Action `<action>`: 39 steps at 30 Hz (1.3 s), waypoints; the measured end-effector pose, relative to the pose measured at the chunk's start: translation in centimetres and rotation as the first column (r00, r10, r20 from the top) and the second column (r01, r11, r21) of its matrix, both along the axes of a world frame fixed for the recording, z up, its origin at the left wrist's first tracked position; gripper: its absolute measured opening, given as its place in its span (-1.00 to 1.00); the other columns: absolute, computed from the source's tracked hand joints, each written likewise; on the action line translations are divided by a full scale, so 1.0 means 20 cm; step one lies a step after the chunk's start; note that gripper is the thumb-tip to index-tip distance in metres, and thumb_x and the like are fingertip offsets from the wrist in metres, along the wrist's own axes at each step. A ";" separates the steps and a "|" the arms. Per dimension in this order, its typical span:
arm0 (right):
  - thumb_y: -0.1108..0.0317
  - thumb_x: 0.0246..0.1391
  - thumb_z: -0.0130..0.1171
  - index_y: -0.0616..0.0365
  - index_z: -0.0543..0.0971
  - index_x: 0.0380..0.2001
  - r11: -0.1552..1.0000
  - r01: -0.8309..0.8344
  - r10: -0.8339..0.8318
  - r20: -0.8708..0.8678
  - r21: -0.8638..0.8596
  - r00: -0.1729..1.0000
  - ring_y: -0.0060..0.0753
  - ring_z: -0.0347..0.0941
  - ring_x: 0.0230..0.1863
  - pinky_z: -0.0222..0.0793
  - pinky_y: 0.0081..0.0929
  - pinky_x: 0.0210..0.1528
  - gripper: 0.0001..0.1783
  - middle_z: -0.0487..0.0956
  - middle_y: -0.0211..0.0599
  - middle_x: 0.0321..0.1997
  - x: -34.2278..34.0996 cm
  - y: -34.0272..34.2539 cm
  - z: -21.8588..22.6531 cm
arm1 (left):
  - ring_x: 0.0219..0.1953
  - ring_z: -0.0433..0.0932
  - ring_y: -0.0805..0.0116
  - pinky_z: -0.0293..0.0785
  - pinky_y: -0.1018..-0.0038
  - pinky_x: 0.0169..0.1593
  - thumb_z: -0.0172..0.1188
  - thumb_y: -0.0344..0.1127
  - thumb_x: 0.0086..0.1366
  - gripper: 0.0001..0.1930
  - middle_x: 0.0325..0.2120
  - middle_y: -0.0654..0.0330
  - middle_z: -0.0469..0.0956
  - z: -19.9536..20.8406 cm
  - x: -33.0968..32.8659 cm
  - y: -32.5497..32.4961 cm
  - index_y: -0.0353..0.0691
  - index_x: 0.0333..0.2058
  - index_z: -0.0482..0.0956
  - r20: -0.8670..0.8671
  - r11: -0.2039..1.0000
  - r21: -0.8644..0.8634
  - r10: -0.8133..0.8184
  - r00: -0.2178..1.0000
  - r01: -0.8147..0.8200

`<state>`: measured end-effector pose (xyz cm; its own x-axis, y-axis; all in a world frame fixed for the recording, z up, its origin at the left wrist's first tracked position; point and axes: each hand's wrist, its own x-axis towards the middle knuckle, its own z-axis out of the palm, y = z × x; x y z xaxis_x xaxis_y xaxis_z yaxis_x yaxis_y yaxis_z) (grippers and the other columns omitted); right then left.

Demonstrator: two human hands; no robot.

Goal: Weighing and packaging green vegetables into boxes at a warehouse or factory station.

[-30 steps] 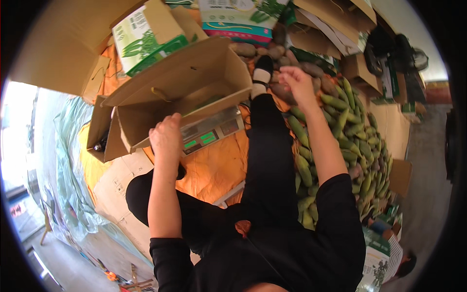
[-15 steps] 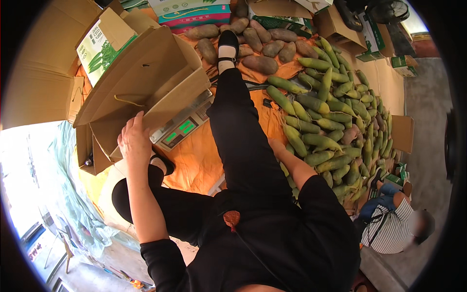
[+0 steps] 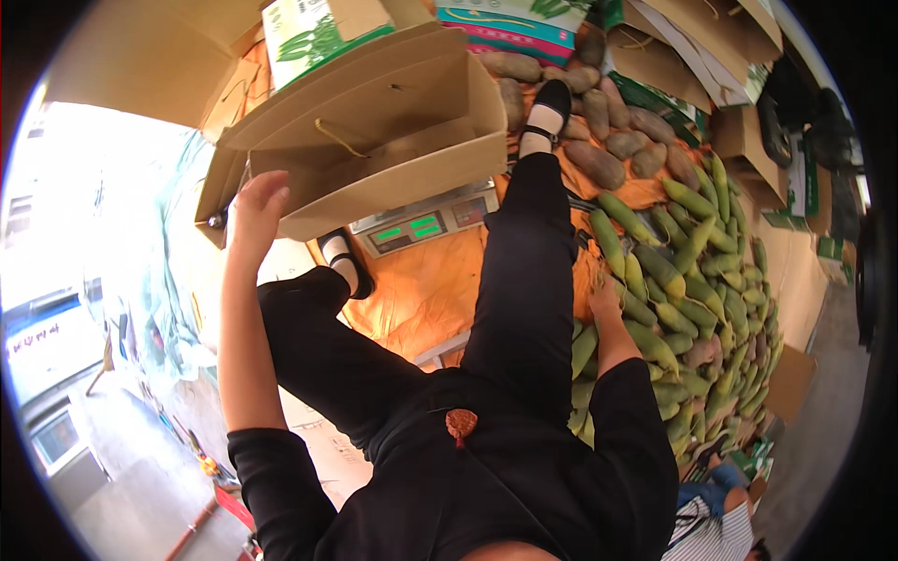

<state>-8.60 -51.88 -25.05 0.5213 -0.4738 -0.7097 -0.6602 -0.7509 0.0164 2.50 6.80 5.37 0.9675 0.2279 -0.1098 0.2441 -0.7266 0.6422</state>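
An open cardboard box point(image 3: 393, 192) with a string handle stands on a digital scale point(image 3: 430, 224) whose green displays are lit. My left hand point(image 3: 257, 208) is at the box's left end, its fingers bent over the end wall. My right hand point(image 3: 606, 297) reaches down beside my right knee to the near left edge of a large heap of green radishes point(image 3: 692, 318). Its fingers point into the heap, too blurred to show whether they grip a radish.
Several reddish-brown tubers point(image 3: 594, 164) lie beyond my outstretched foot on an orange sheet point(image 3: 421, 280). Printed cartons point(image 3: 510, 28) and open boxes point(image 3: 739, 150) stand at the back. A person in a striped top point(image 3: 716, 533) is at the lower right. Clear plastic sheeting point(image 3: 173, 280) hangs at left.
The view has swung left, so the box and heap sit further right. My left hand's fingers, stretched out before, are now bent at the box's end. My right hand has come forward into clearer sight.
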 end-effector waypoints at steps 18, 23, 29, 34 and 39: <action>0.44 0.01 0.00 0.19 0.50 -0.58 0.985 0.006 -0.054 0.272 0.175 0.961 -0.30 0.38 -0.60 0.29 -0.31 -0.49 -0.85 0.49 -0.23 -0.62 -0.22 -0.31 -0.30 | 0.10 0.33 0.25 0.29 0.22 -0.08 0.14 -0.06 0.22 -0.44 0.11 0.12 0.36 -0.14 0.05 0.17 -0.07 0.17 0.31 -0.333 0.851 -0.292 0.337 0.881 -0.436; 0.48 0.03 -0.06 0.25 0.52 -0.43 0.890 0.109 -0.289 0.364 0.442 0.885 -0.37 0.42 -0.55 0.35 -0.40 -0.44 -0.85 0.50 -0.24 -0.61 -0.05 -0.05 0.16 | 0.05 0.36 0.30 0.29 0.23 -0.09 0.11 -0.06 0.24 -0.49 0.05 0.18 0.42 -0.07 -0.04 0.23 -0.05 0.14 0.35 -0.322 0.844 -0.242 0.396 0.860 -0.479; 0.50 0.08 -0.06 0.17 0.42 -0.48 0.810 0.043 -0.452 0.576 0.584 0.682 -0.54 0.32 -0.50 0.25 -0.51 -0.36 -0.91 0.40 -0.44 -0.59 0.24 0.11 0.75 | -0.01 0.40 0.32 0.31 0.28 -0.07 0.07 -0.12 0.28 -0.54 -0.02 0.18 0.46 -0.12 -0.02 0.23 -0.13 0.11 0.37 -0.295 0.827 -0.270 0.416 0.860 -0.493; 0.43 0.19 -0.01 0.22 0.45 -0.36 0.673 -0.341 -0.474 0.737 0.656 0.482 -0.59 0.31 -0.40 0.22 -0.61 -0.23 -0.90 0.41 -0.44 -0.49 0.56 0.42 1.38 | -0.16 0.48 0.35 0.36 0.47 -0.07 0.06 -0.31 0.26 -0.61 -0.17 0.12 0.53 -0.14 -0.01 0.23 -0.32 0.04 0.41 -0.209 0.865 -0.260 0.384 0.899 -0.430; 0.39 0.20 0.00 0.26 0.45 -0.30 0.476 -0.660 -0.502 0.796 0.581 0.338 -0.58 0.33 -0.37 0.22 -0.61 -0.22 -0.86 0.41 -0.44 -0.48 0.80 0.80 1.97 | -0.35 0.41 0.53 0.37 0.50 -0.32 0.02 -0.28 0.31 -0.66 -0.25 0.23 0.53 -0.21 -0.02 0.28 -0.22 0.03 0.41 -0.194 0.904 -0.175 0.357 0.914 -0.391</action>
